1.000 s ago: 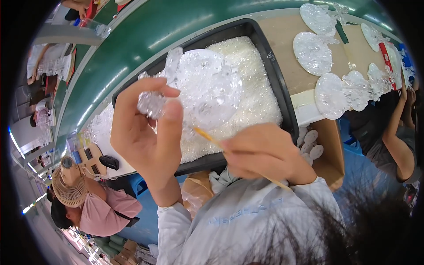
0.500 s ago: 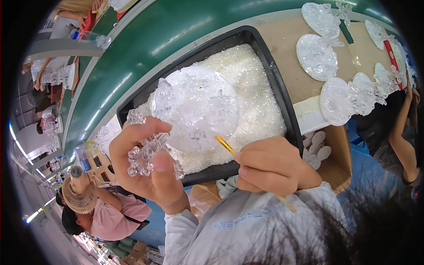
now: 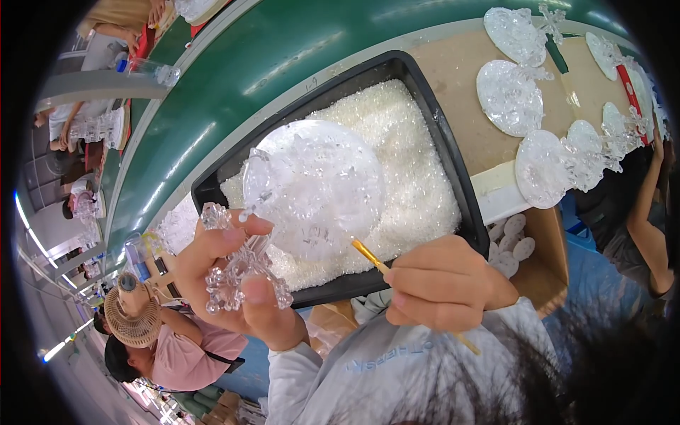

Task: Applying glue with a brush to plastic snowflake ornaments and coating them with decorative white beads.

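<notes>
My left hand [image 3: 241,276] is closed round the knobbly stem of a clear plastic ornament [image 3: 248,273]. A broad round base [image 3: 315,188], whitish and covered in clear raised shapes, seems to belong to the same ornament and faces up over the tray. Between the fingertips of my right hand [image 3: 450,283] is a small paintbrush [image 3: 370,255] with a golden tip end and a pale handle. Its tip points at the lower right rim of the round base, a little apart from it in the picture. Below lies a black tray [image 3: 443,117] of glittering white granules [image 3: 414,170].
Similar clear ornaments [image 3: 510,95] lie on a tan board [image 3: 443,78] at right. A cardboard box [image 3: 542,273] with white oval pieces [image 3: 523,248] stands below them. A green conveyor belt [image 3: 234,71] curves behind the tray. A fan [image 3: 132,312] and a person in pink are at lower left.
The ornament has turned slightly in my left hand's hold, and its stem shows more. Both hands sit a little lower in the picture, as does the tray. The brush stays in my right hand.
</notes>
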Tool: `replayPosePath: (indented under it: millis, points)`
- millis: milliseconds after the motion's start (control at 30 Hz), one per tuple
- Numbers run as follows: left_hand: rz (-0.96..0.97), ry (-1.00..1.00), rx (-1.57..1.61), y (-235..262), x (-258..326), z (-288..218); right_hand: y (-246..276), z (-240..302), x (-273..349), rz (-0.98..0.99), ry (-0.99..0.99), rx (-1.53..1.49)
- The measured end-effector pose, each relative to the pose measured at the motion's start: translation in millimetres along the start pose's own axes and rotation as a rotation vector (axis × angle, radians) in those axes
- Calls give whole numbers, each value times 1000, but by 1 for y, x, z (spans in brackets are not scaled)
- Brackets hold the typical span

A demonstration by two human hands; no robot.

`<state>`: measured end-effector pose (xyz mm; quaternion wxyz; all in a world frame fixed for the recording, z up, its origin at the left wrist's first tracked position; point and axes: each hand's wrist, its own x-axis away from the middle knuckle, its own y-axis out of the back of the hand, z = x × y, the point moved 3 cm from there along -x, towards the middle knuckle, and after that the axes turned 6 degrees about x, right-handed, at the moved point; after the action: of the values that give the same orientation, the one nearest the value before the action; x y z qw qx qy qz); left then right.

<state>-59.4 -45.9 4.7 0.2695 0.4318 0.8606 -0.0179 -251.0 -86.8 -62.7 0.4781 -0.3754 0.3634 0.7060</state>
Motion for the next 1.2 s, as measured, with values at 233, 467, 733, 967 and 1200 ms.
replayPosePath:
  millis: [233,467,733,967,1200]
  points:
    - [54,-39,2,4,2,4,4,2,-3,-3,3,-61]
    - [141,-90,10,-2,5,-1,-7,-3,-5,-49,-55,59]
    - [287,-62,-72,-2,3,-1,16,-2,-16,50,-185,-154]
    - [16,-29,-51,1,1,2,28,-12,-42,-115,-331,-192]
    - [186,-152,-285,6,3,1,2,-10,-46,-34,-323,-101]
